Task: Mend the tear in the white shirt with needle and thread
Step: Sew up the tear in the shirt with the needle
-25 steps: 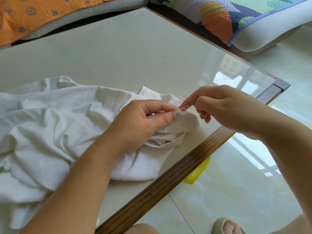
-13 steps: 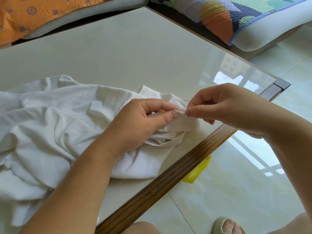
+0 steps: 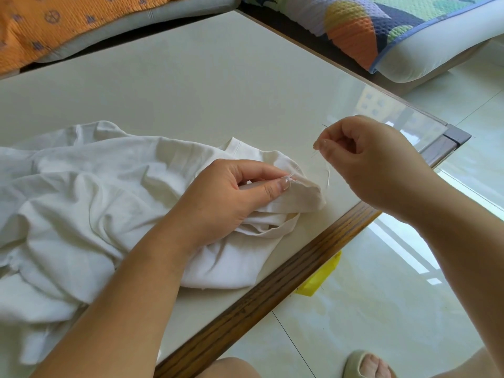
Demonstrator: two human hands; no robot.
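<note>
A crumpled white shirt lies on the left half of the pale table. My left hand pinches a fold of the shirt between thumb and forefinger near the table's right edge. My right hand is raised to the right of that fold, fingers closed on a thin needle whose tip pokes out above the fingertips. A fine white thread curves from that hand down toward the pinched spot. The tear itself is hidden under my left fingers.
The table has a wooden front edge and a glass corner at the right. A yellow object lies on the tiled floor below the edge. Cushioned seats, orange and multicoloured, border the far side. A sandalled foot shows below.
My right hand has pulled away from the pinched fold, up and to the right, drawing the needle and thread out of the cloth. My left hand has stayed in place on the shirt.
</note>
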